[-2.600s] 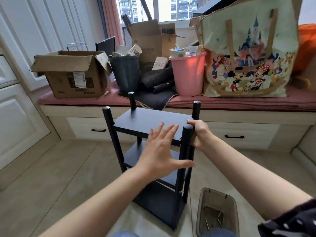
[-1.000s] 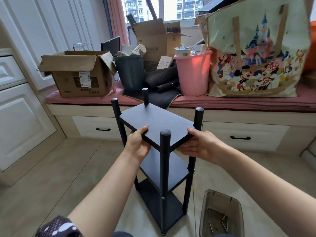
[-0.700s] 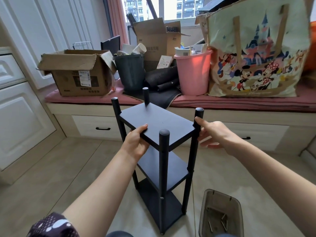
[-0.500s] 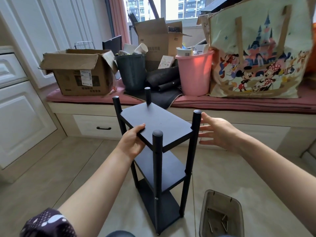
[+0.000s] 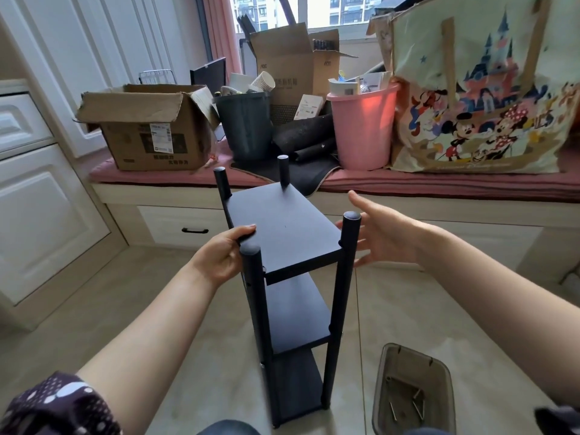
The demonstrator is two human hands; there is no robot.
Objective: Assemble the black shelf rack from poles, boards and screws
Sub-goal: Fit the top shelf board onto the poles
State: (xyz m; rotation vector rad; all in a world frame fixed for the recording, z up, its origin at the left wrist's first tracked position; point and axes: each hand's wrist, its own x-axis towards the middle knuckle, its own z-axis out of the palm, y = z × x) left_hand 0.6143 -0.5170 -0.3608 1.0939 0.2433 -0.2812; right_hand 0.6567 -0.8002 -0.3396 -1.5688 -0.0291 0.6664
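Left hand (image 5: 219,257) gripping top board (image 5: 284,226) near edge | right hand (image 5: 381,238) spread, empty, just beside near-right pole (image 5: 340,309) | rack (image 5: 292,309) upright

Bare floor (image 5: 94,309) lying open L of shelf rack (image 5: 292,277). R side: screw tray (image 5: 414,387) sitting near rack foot. Behind: window bench (image 5: 439,196) w/ boxes, bins blocking far side.

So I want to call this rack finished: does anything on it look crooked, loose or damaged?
Nothing stands out. The black three-board shelf rack stands on the tiled floor, boards level, no damage visible. The left hand grips the top board's edge; the right hand is open beside the near right pole.
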